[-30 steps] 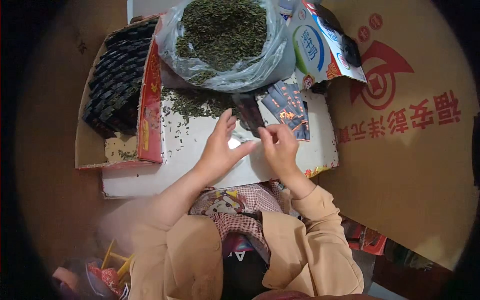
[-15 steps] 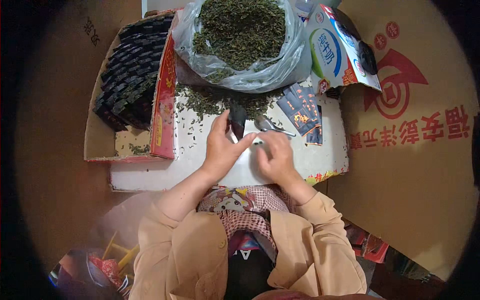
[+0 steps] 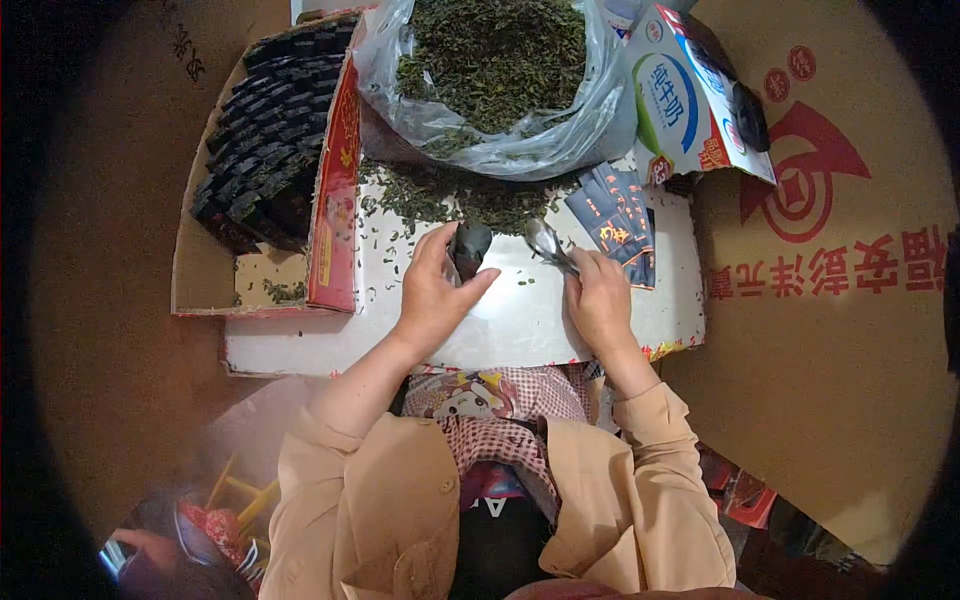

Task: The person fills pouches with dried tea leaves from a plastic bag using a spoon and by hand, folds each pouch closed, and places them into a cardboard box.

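My left hand (image 3: 432, 300) is closed around a small dark pouch (image 3: 471, 246), which stands upright with its mouth spread. My right hand (image 3: 602, 305) grips the handle of a metal spoon (image 3: 545, 240), whose bowl points towards the pouch, a little way off from it. Loose dried tea leaves (image 3: 490, 205) are scattered on the white board just beyond both hands. Beside the right hand, several flat dark packets (image 3: 610, 215) with orange print lie fanned out.
A clear plastic bag (image 3: 605, 120) full of tea leaves stands at the back. On the left, a red-edged carton (image 3: 335, 245) holds rows of dark packets. A milk box (image 3: 665, 100) is at the back right, before a large cardboard wall (image 3: 830, 370). All rest on a white board (image 3: 290, 345).
My right hand has moved right, away from the left hand, and taken hold of the spoon, which was lying on the board. The pouch's mouth now looks wider; the left hand stays about in place.
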Demonstrator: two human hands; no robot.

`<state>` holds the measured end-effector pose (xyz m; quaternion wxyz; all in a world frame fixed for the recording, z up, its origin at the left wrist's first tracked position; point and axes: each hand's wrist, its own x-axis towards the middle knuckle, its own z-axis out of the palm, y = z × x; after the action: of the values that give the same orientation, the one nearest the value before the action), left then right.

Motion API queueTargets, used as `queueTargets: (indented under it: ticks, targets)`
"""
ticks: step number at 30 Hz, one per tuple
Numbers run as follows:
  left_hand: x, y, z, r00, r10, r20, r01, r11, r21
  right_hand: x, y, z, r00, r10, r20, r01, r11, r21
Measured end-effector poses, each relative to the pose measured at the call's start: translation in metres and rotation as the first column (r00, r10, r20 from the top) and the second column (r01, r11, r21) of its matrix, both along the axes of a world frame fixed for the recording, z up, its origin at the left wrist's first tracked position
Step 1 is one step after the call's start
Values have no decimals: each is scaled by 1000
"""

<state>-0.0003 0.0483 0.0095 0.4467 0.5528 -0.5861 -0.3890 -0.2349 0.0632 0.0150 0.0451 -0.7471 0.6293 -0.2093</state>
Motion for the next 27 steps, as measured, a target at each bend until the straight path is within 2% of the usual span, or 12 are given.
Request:
queueTargets:
  ticks: [4,6,9,11,15,17,20,21,23,27]
  targets:
    - [2,2,-9,996,-5,-91,7,1000,21,-11,-1,-16,998,54,-44,-55,998,-26]
    - [4,3,-12,999,-33,38,33,999,3,-12,-2,-17,994,87,-73,-92,993,-69]
    - [4,4,-6,992,-53,117,59,997,-43,-8,1,-10,988,107,-108,-110,994,-25]
    - [5,5,-8,988,-59,139,64,997,-35,-2,2,-1,980,108,-167,-81,984,156]
    - [8,5,-8,987,-65,148,70,997,-26,1,5,-1,970,92,-224,-79,995,67]
    - [10,4,-8,988,-63,144,67,998,-21,-1,7,-1,986,102,-135,-114,990,-81]
    - [10,6,-3,989,-58,135,60,998,-10,9,12,8,981,174,-87,-183,977,-112]
    - [10,7,0,990,-57,132,58,998,-5,15,12,11,981,172,-89,-182,977,-111]
    - [8,8,5,987,-56,148,60,998,-18,31,12,15,983,179,-35,-177,982,64]
    - [8,10,5,988,-54,141,60,997,-40,45,1,-1,981,196,16,-196,981,-2]
